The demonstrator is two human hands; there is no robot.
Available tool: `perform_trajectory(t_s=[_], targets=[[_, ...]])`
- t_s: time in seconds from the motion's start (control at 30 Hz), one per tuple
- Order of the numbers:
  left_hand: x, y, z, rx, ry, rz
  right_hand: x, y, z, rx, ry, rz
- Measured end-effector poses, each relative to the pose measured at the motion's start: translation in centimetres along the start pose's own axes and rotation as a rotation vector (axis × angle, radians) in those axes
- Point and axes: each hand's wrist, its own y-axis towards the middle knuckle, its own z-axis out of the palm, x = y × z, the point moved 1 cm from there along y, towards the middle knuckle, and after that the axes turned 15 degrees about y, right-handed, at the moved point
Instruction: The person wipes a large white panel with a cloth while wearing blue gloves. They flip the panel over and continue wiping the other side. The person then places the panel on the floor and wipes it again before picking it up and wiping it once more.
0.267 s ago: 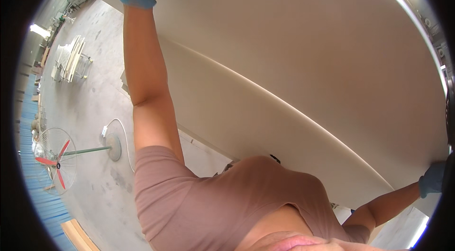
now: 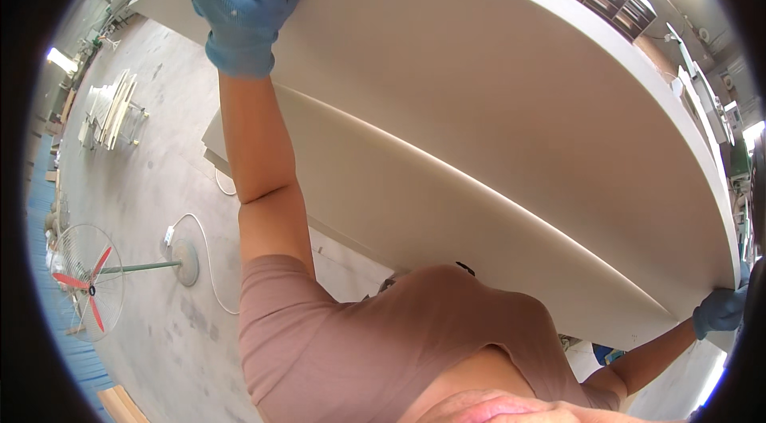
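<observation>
A large white board (image 2: 511, 88) stands tilted up in front of me, its lower edge resting along another pale board (image 2: 415, 191) that lies flat close to my body. My left hand (image 2: 243, 0), in a blue work glove, is closed over the upper edge of the tilted board, near its left end. Far to the right, my right hand (image 2: 718, 311), gloved the same way, grips that board near its right edge. Some of its fingers are hidden by the board and the dark rim of the picture.
On the left, a floor fan (image 2: 90, 289) with red blades stands near a white cable (image 2: 209, 255). Farther back is a wheeled rack of boards (image 2: 116, 110). Beyond the board are metal cabinets (image 2: 618, 4). A wooden piece (image 2: 120, 405) shows at lower left.
The tilted board's upper edge has come lower in the view, revealing cabinets behind it. My left hand has come down with it; my right hand has shifted slightly left.
</observation>
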Motion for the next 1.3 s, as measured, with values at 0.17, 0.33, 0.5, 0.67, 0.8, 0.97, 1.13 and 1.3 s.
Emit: perform_trajectory(t_s=[0.17, 0.33, 0.5, 0.67, 0.8, 0.97, 1.13, 1.3], targets=[[-3.3, 0.1, -5.3, -0.332, -0.122, -0.166, -6.3, -1.6, -4.1, 0.144, 0.127, 0.068], [-4.9, 0.2, -12.0, -0.296, -0.141, -0.02, -9.1, -2.4, -7.6, 0.086, 0.563, 0.433], [-7.7, 0.0, -21.4, 0.102, -0.303, -0.054, -6.9, -1.7, -11.1, 0.053, 0.644, 0.266], [-9.4, 0.1, -25.9, 0.151, -0.314, -0.219, -4.1, -0.8, -14.3, 0.045, 0.72, 0.194], [-10.0, -0.7, -27.2, 0.151, -0.274, -0.265, -6.2, -1.5, -14.0, 0.047, 0.731, 0.203], [-9.2, -1.6, -26.3, 0.194, -0.06, -0.221, -11.4, -3.0, -13.4, 0.213, 0.444, -0.1], [-7.7, -3.0, -26.9, 0.388, -0.574, -0.498, -11.4, -3.5, -14.9, 0.15, 0.789, 0.035], [-4.3, -2.8, -29.0, 0.67, -0.821, -0.426, -10.7, -2.3, -18.3, 0.282, 0.724, 0.061]])
